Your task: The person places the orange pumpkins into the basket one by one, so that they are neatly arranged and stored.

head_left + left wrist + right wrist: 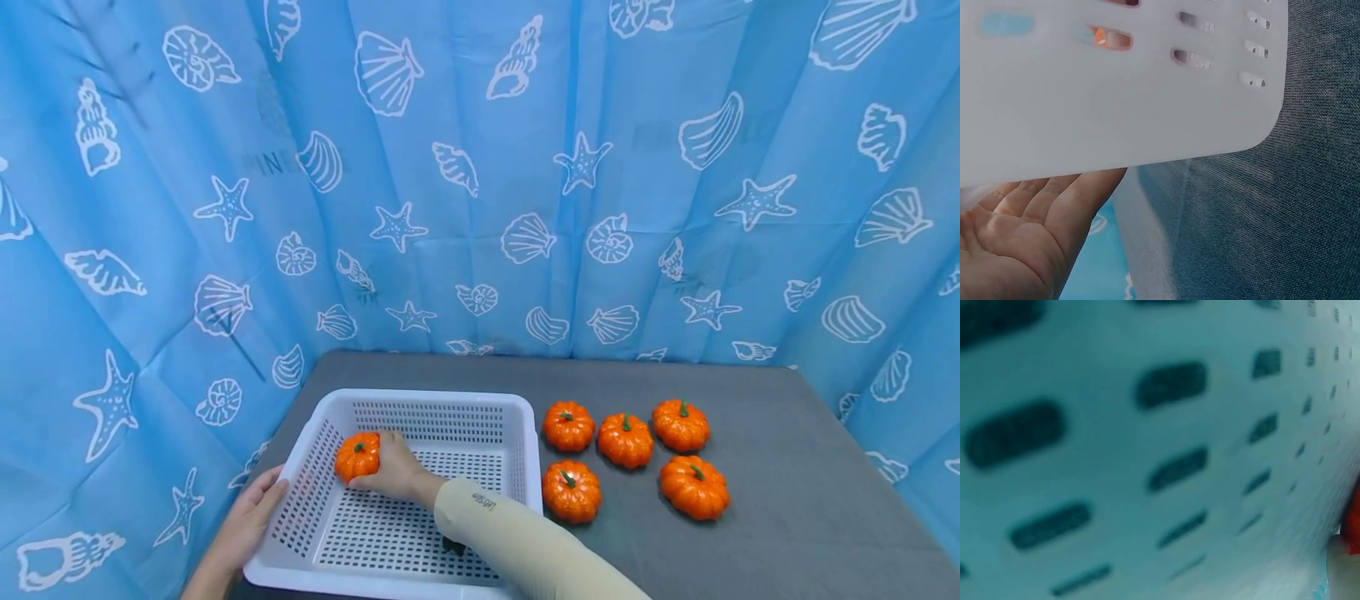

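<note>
Inside the white plastic basket (528, 467), toward its left side, my right hand (396, 468) grips a small orange pumpkin (356, 457) with a green stem. A red-orange edge of the pumpkin (1352, 525) shows at the far right of the right wrist view, beside a fingertip. My left hand (251, 517) holds the basket's left rim from outside. In the left wrist view the palm of the left hand (1029, 244) shows, its fingers passing behind the basket wall (1116, 112). A small dark thing (453, 546) in the basket is partly hidden by the right sleeve.
Several more small orange pumpkins (626, 440) lie on the grey cloth-covered table (787, 500), right of the basket. The nearest pumpkin (572, 492) sits close beside its right wall. A blue curtain (480, 167) with white shells surrounds the table at the back and sides.
</note>
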{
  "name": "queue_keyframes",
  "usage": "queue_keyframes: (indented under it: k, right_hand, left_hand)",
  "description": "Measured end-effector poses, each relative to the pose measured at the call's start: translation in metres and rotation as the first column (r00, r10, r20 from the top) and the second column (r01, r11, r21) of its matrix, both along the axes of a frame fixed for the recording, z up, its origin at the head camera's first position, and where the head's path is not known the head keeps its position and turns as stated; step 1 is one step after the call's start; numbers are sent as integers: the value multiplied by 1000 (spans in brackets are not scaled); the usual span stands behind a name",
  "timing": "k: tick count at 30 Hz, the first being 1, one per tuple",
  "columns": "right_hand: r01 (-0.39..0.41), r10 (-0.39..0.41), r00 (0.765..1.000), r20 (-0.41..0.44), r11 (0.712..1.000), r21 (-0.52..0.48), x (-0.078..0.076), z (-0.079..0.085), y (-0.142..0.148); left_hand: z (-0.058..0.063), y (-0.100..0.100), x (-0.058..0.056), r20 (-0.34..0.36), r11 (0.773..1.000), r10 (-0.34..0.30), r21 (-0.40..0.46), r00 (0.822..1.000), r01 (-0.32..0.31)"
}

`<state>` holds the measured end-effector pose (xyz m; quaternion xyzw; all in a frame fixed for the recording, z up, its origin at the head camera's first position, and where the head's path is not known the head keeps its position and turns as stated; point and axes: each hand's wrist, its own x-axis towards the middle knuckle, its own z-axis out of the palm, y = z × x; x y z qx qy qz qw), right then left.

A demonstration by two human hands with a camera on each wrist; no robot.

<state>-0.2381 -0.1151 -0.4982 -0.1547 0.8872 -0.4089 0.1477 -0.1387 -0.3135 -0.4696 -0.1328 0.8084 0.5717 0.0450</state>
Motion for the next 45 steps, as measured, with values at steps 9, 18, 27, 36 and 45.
queue_keyframes:
  k: [9,18,27,36,45]
  right_hand:
    - [18,-18,1000,7,1000,19,2,4,-1]
    - [62,-60,998,-23,994,87,3,22,4]
    - [-20,23,998,-64,998,56,0,53,32]
    - [-78,70,990,-123,995,-61,-15,78,75]
    - [-19,-18,978,-209,984,-177,-44,115,145]
  left_hand:
    - [0,1,0,8,1000,4,-6,1000,-4]
    - [0,2,-1,1,1000,-13,-23,1000,13]
    - [0,-3,-2,27,999,-26,-24,999,26]
    - [2,-5,-1,35,999,-34,-20,999,35]
    - [5,-4,-1,37,999,-37,4,999,37]
